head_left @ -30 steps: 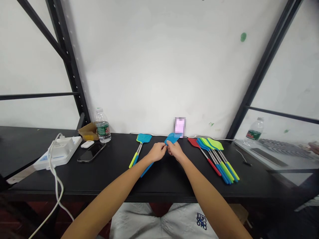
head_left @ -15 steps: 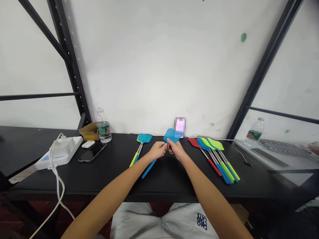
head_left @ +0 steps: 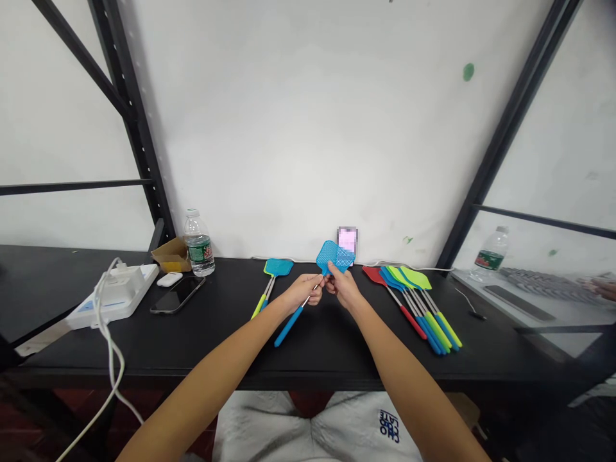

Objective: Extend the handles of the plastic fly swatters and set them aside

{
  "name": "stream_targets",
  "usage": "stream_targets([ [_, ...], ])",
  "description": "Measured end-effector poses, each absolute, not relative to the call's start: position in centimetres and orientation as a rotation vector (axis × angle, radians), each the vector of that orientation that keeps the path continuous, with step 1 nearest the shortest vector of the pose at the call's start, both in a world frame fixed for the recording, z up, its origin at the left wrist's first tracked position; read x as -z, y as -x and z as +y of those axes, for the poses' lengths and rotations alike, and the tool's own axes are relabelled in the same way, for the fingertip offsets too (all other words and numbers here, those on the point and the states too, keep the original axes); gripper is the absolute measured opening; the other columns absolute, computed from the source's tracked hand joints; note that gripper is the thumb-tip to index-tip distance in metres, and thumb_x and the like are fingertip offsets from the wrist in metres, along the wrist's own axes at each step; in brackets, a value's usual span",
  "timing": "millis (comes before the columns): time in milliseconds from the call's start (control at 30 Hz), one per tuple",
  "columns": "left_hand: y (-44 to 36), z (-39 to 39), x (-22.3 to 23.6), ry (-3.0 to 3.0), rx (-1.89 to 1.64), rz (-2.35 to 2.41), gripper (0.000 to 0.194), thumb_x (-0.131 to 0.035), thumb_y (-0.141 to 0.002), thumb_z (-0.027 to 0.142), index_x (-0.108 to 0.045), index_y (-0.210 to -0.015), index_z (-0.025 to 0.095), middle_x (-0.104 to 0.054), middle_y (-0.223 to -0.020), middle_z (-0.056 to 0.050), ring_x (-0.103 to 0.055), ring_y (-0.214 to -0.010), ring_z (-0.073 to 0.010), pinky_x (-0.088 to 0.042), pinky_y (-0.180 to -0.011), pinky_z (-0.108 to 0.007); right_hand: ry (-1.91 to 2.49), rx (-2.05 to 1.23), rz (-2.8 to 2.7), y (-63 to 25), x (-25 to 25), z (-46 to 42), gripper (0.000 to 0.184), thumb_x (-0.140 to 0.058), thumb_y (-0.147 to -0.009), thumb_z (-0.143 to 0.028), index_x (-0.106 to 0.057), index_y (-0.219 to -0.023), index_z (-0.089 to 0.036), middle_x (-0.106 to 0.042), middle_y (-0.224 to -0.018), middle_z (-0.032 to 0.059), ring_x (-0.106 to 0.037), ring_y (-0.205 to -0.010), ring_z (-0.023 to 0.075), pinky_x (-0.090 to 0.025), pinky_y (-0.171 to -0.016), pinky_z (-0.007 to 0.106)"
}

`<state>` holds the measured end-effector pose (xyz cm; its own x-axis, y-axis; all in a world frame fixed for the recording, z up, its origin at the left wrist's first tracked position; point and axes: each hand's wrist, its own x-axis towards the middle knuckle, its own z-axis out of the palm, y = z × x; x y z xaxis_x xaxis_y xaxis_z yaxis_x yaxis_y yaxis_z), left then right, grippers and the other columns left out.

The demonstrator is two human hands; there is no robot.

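Note:
Between my hands is a blue fly swatter [head_left: 330, 251], its mesh head up and its blue grip slanting down to the left. My left hand [head_left: 308, 290] is closed on the metal shaft just under the head. My right hand [head_left: 339, 282] pinches the base of the head, thumb on the mesh. To the left lies a pair of fly swatters [head_left: 278, 266], one blue and one yellow-green, partly behind my left forearm. On the right rests a row of several fly swatters [head_left: 416, 298] in red, blue and yellow-green.
A water bottle [head_left: 199, 244], a cardboard box [head_left: 172, 251], a white case [head_left: 170, 279] and a phone [head_left: 178, 296] stand or lie at the left. A power strip [head_left: 115, 295] trails white cables over the black table [head_left: 216, 346]. A blurred pink panel [head_left: 347, 239] leans on the wall.
The swatter's head has risen slightly and turned, and more of its shaft shows below my left hand. My right thumb has shifted up a little. The other swatters lie unchanged.

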<state>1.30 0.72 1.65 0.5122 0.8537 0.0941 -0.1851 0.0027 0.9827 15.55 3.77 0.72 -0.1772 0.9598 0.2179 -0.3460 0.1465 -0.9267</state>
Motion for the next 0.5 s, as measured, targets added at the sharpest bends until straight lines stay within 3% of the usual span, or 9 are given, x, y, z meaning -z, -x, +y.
stream_targets([
  [300,-0.8,0.4,-2.2,-1.290,-0.851,0.550,0.030,-0.053,-0.089,0.044,-0.042,-0.076,0.019,-0.027,-0.044,0.011,-0.024,-0.037,-0.0048,-0.019,-0.042,-0.019,0.618,-1.350,-1.201,-15.8,-0.8,3.8,0.046,-0.072,-0.071,-0.057,-0.054,-0.065,-0.016,-0.057,-0.057,-0.0005,-0.035,-0.039,0.0044,-0.022,-0.037,0.019],
  [500,-0.8,-0.1,-2.4,-1.293,-0.821,0.486,0.030,-0.046,-0.093,0.043,-0.044,-0.076,0.018,-0.029,-0.045,0.009,-0.024,-0.039,-0.0054,-0.021,-0.044,-0.019,0.568,-1.364,-1.157,-16.3,-1.6,3.2,0.046,-0.080,-0.066,-0.050,-0.046,-0.067,-0.019,-0.041,-0.052,-0.0075,-0.034,-0.042,0.0053,-0.023,-0.038,0.019],
])
